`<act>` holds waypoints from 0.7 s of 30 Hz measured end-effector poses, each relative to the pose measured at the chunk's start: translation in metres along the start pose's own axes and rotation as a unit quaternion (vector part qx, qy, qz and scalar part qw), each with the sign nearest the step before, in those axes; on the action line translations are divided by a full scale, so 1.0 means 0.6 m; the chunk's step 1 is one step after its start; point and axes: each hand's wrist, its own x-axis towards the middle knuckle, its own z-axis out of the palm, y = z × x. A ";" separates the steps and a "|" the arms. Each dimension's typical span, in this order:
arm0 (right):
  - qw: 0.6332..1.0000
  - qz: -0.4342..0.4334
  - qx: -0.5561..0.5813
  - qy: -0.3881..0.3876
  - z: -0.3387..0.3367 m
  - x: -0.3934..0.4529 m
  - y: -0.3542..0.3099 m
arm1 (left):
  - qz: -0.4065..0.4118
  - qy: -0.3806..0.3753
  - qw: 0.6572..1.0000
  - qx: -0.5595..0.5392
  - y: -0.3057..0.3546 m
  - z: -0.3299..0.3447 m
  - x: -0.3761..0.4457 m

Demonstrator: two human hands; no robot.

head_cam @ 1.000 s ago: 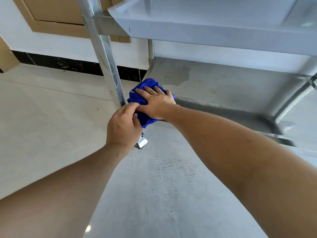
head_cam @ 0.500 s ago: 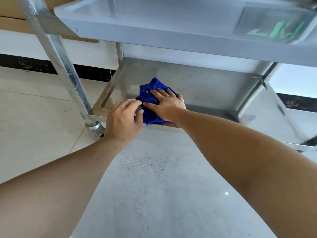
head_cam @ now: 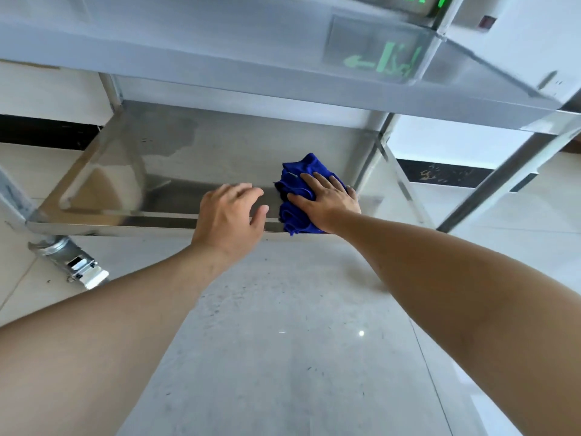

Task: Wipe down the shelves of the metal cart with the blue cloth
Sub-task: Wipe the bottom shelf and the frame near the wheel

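Glossy steel shelf (head_cam: 132, 171), right hand (head_cam: 327, 199) flat on crumpled blue cloth (head_cam: 301, 174)

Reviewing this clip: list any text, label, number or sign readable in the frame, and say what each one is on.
No words or numbers can be read.
Green exit-type sign: an arrow and a figure, seen only as a blurred reflection on the upper shelf of the cart; any lettering is unreadable.
Green lit fragment at the top edge: cut off, unreadable.
Blue cloth and lower shelf: no markings visible.

Bunched blue cloth (head_cam: 300, 184) on the metal cart (head_cam: 361, 102)'s bottom shelf (head_cam: 220, 152) — right front corner.
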 end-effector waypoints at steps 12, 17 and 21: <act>0.989 0.146 -0.023 0.020 -0.042 -0.027 0.207 | 0.027 -0.009 0.999 -0.035 0.099 0.075 0.039; 0.984 0.172 -0.026 0.031 -0.045 0.000 0.232 | 0.022 -0.018 0.999 -0.020 0.103 0.088 0.038; 0.982 0.185 -0.019 0.033 -0.046 0.041 0.224 | 0.024 -0.006 1.000 -0.010 0.076 0.077 0.041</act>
